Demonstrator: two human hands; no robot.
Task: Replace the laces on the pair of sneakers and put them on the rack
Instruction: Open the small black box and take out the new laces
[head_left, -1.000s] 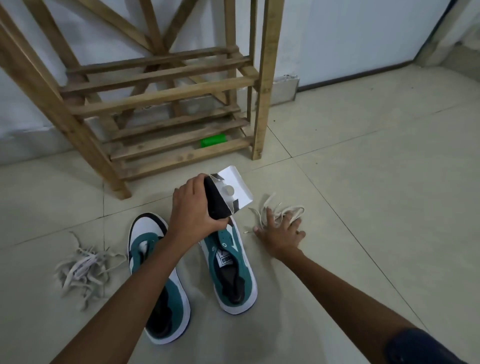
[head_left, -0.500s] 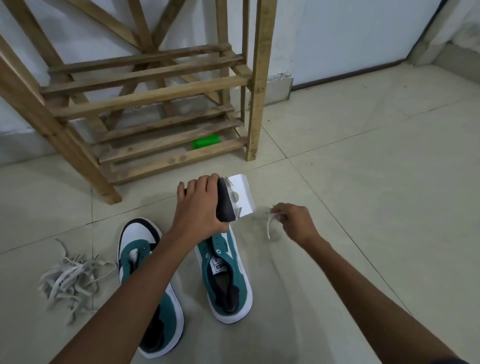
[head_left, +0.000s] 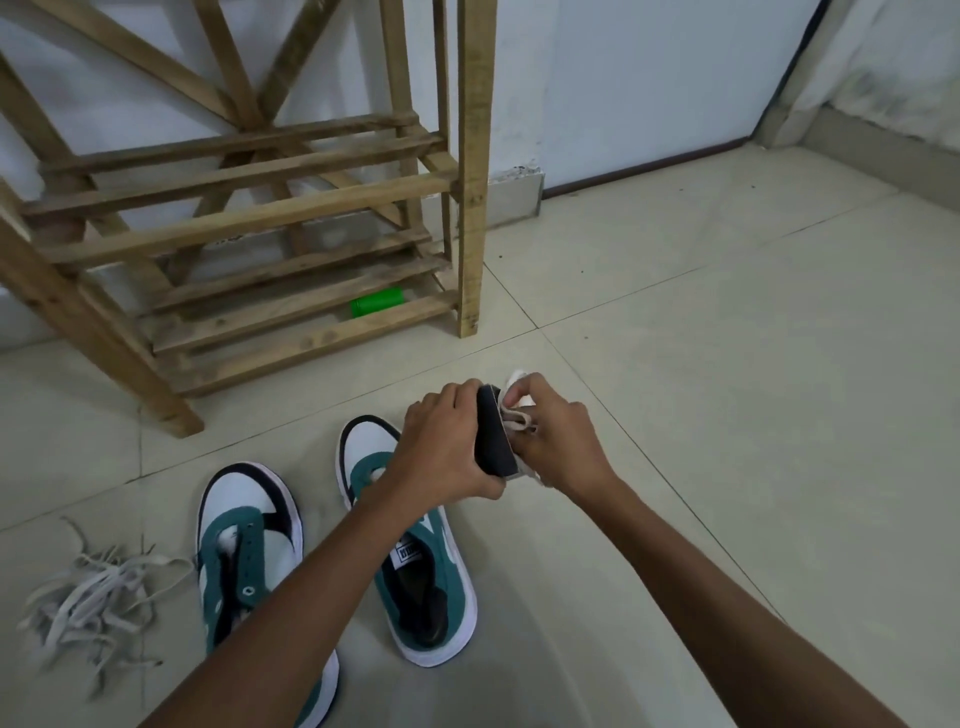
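Sneakers (head_left: 415, 545) lie unlaced; the right hand (head_left: 558, 441) has lifted the lace (head_left: 514, 418) off the floor, pinching it against the packet (head_left: 493, 436) gripped by the left hand (head_left: 447, 447).

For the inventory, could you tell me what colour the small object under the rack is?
Bright green, in the head view.

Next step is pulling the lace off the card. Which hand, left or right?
Right. The right hand already pinches the pale lace at the card's edge. The left hand grips the dark card and looks better kept as the brace.
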